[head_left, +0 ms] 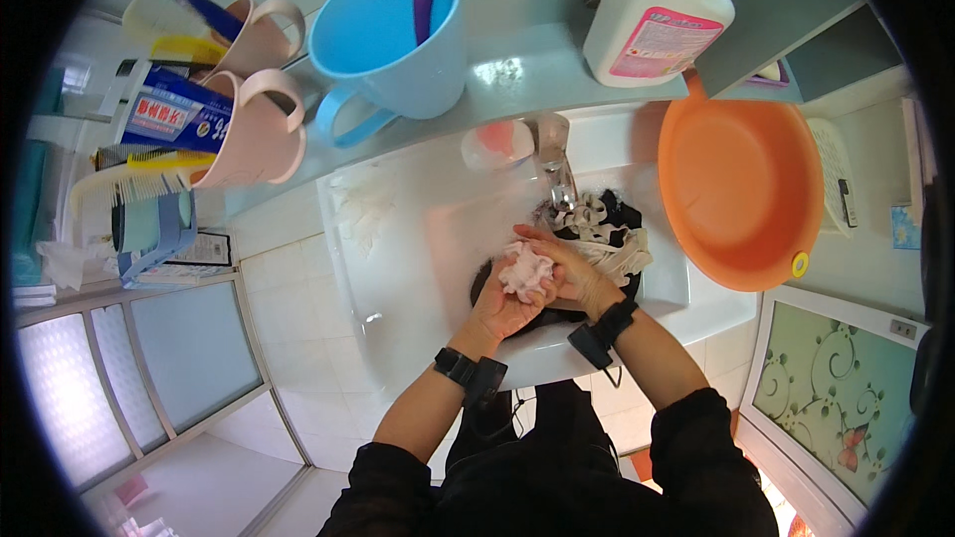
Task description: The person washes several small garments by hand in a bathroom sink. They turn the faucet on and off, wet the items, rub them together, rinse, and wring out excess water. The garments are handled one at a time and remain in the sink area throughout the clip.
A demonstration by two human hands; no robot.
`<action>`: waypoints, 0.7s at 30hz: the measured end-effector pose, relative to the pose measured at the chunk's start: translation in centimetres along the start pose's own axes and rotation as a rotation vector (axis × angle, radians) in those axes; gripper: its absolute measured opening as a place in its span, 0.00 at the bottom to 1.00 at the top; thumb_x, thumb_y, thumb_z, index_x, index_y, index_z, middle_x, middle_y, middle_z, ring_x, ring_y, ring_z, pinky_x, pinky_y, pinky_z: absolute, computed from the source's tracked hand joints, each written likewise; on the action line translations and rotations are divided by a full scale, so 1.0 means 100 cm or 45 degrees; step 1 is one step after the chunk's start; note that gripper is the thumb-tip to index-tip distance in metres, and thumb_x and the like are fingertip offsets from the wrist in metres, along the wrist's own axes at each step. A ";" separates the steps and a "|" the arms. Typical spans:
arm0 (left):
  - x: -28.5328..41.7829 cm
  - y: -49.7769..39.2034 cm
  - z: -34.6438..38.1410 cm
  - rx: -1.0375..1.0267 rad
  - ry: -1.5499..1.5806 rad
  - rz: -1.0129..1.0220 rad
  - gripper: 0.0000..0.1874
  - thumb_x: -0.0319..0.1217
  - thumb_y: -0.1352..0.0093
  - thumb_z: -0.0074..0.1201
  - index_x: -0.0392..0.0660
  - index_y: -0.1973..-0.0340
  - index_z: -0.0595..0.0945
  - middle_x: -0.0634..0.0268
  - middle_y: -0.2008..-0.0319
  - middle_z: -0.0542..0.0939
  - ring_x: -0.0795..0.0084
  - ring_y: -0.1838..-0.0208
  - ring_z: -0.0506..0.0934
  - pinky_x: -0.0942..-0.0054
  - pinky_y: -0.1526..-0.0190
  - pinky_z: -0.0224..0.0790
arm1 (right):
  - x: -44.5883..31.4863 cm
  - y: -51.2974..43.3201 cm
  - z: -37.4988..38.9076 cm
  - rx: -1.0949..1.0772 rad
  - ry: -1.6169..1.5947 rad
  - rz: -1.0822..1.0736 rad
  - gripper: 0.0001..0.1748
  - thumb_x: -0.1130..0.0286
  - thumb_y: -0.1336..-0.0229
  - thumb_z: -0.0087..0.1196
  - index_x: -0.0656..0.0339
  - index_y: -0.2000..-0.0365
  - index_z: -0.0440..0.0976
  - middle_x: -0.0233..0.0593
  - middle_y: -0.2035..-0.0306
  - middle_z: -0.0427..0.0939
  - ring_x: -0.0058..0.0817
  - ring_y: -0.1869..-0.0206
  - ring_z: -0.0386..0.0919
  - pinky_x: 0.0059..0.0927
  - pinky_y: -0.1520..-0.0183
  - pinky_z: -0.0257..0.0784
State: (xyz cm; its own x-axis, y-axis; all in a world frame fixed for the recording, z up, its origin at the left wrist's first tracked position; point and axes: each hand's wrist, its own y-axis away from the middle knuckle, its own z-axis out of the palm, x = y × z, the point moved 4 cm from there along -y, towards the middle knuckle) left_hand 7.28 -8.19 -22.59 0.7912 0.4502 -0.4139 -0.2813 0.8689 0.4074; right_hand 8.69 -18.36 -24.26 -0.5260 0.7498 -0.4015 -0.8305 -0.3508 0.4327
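Note:
A bunched piece of wet, pale pink cloth lies between my hands above the white sink. My left hand cups it from below and the left. From the right, my right hand closes around it with curled fingers. Cream and black cloths are heaped in the basin just right of my hands, below the metal faucet. Part of a dark item shows beneath my hands. A bar of soap or similar thing, pink and white, sits left of the faucet.
An orange plastic basin stands at the right. On the shelf above the sink are a light blue mug, a pink cup with combs and a toothpaste tube, and a white bottle. A patterned cabinet door is at lower right.

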 end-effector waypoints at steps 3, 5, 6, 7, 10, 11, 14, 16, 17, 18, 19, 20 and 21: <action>0.004 0.021 -0.009 0.086 -0.177 -0.041 0.25 0.34 0.38 0.59 0.42 0.48 0.68 0.51 0.56 0.68 0.68 0.61 0.68 0.84 0.72 0.65 | 0.008 -0.024 0.005 0.111 0.564 0.185 0.14 0.61 0.38 0.51 0.59 0.58 0.72 0.29 0.67 0.74 0.17 0.66 0.72 0.20 0.61 0.72; 0.013 0.028 -0.017 0.191 -0.306 -0.103 0.24 0.34 0.38 0.59 0.40 0.51 0.68 0.53 0.58 0.68 0.69 0.61 0.68 0.84 0.73 0.64 | 0.014 -0.036 0.008 0.088 0.777 0.062 0.12 0.62 0.38 0.51 0.61 0.61 0.71 0.28 0.70 0.73 0.17 0.67 0.70 0.21 0.64 0.68; 0.020 0.030 -0.021 0.250 -0.566 -0.048 0.20 0.33 0.39 0.59 0.38 0.57 0.69 0.59 0.66 0.69 0.73 0.66 0.68 0.84 0.75 0.62 | 0.018 -0.043 0.009 0.069 0.867 -0.002 0.12 0.62 0.38 0.51 0.61 0.61 0.71 0.28 0.71 0.72 0.17 0.67 0.70 0.22 0.65 0.68; 0.026 0.031 -0.024 0.320 -0.753 0.013 0.18 0.32 0.39 0.59 0.38 0.59 0.70 0.62 0.70 0.68 0.75 0.69 0.67 0.84 0.76 0.61 | 0.021 -0.049 0.010 0.046 0.941 -0.047 0.12 0.63 0.38 0.51 0.61 0.61 0.71 0.28 0.71 0.72 0.17 0.68 0.70 0.23 0.65 0.68; 0.044 0.032 -0.026 0.574 -1.396 0.161 0.13 0.30 0.41 0.58 0.40 0.66 0.72 0.68 0.78 0.68 0.78 0.78 0.66 0.83 0.80 0.58 | 0.029 -0.065 0.009 0.189 1.494 -0.217 0.13 0.62 0.38 0.50 0.61 0.59 0.70 0.30 0.71 0.74 0.20 0.66 0.71 0.27 0.65 0.69; 0.049 0.033 -0.024 0.690 -1.663 0.185 0.11 0.30 0.43 0.57 0.41 0.68 0.73 0.68 0.79 0.70 0.79 0.80 0.67 0.82 0.81 0.57 | 0.032 -0.067 0.010 0.261 1.626 -0.247 0.14 0.62 0.38 0.50 0.60 0.58 0.70 0.31 0.71 0.74 0.21 0.66 0.72 0.28 0.64 0.69; 0.059 0.039 -0.016 0.846 -2.310 0.257 0.15 0.30 0.46 0.55 0.38 0.65 0.73 0.61 0.74 0.78 0.75 0.78 0.74 0.75 0.79 0.63 | 0.044 -0.068 0.018 0.529 1.592 -0.235 0.17 0.60 0.40 0.52 0.61 0.56 0.69 0.37 0.69 0.75 0.27 0.65 0.74 0.31 0.63 0.70; 0.066 0.056 -0.009 0.953 -2.438 0.576 0.24 0.33 0.47 0.58 0.36 0.57 0.71 0.56 0.73 0.80 0.64 0.73 0.78 0.69 0.71 0.69 | 0.051 -0.060 0.030 0.386 1.229 -0.237 0.20 0.60 0.42 0.54 0.61 0.55 0.69 0.41 0.67 0.75 0.32 0.65 0.74 0.31 0.62 0.70; 0.068 0.068 -0.008 1.038 -2.491 0.723 0.28 0.34 0.47 0.59 0.35 0.53 0.69 0.53 0.72 0.81 0.59 0.70 0.80 0.66 0.66 0.72 | 0.050 -0.051 0.037 0.265 1.048 -0.265 0.21 0.59 0.43 0.55 0.61 0.54 0.69 0.43 0.67 0.75 0.35 0.65 0.74 0.32 0.62 0.70; 0.071 0.081 -0.003 1.073 -2.596 0.924 0.31 0.34 0.47 0.59 0.36 0.50 0.67 0.52 0.71 0.81 0.54 0.68 0.80 0.63 0.64 0.72 | 0.044 -0.050 0.042 0.214 1.173 -0.269 0.29 0.58 0.48 0.59 0.61 0.48 0.66 0.48 0.60 0.73 0.41 0.57 0.73 0.35 0.54 0.68; 0.076 0.096 0.002 1.118 -2.691 1.110 0.33 0.34 0.47 0.59 0.37 0.48 0.65 0.50 0.70 0.81 0.49 0.65 0.80 0.60 0.61 0.73 | 0.031 -0.033 0.043 0.352 1.581 -0.501 0.31 0.58 0.49 0.60 0.61 0.47 0.66 0.48 0.59 0.72 0.41 0.55 0.71 0.37 0.52 0.67; 0.085 0.113 0.005 1.144 -2.691 1.151 0.34 0.33 0.47 0.60 0.37 0.47 0.65 0.48 0.66 0.80 0.47 0.62 0.79 0.59 0.59 0.72 | 0.018 -0.006 0.041 0.477 1.988 -0.749 0.33 0.57 0.51 0.61 0.61 0.46 0.65 0.48 0.57 0.72 0.42 0.52 0.69 0.38 0.49 0.65; 0.095 0.132 0.010 1.154 -2.679 1.251 0.34 0.32 0.47 0.60 0.37 0.47 0.65 0.46 0.63 0.79 0.45 0.58 0.78 0.58 0.57 0.72 | 0.005 0.018 0.039 0.599 2.397 -1.005 0.35 0.57 0.52 0.62 0.60 0.45 0.64 0.48 0.55 0.71 0.42 0.49 0.68 0.40 0.47 0.64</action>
State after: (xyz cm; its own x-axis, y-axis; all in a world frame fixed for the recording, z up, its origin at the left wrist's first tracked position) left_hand 11.59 7.33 -20.36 0.0622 -0.6820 0.7287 -0.9661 0.1423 0.2156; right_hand 7.67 -16.44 -20.56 0.0767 -0.8180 -0.5701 -0.9792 0.0460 -0.1977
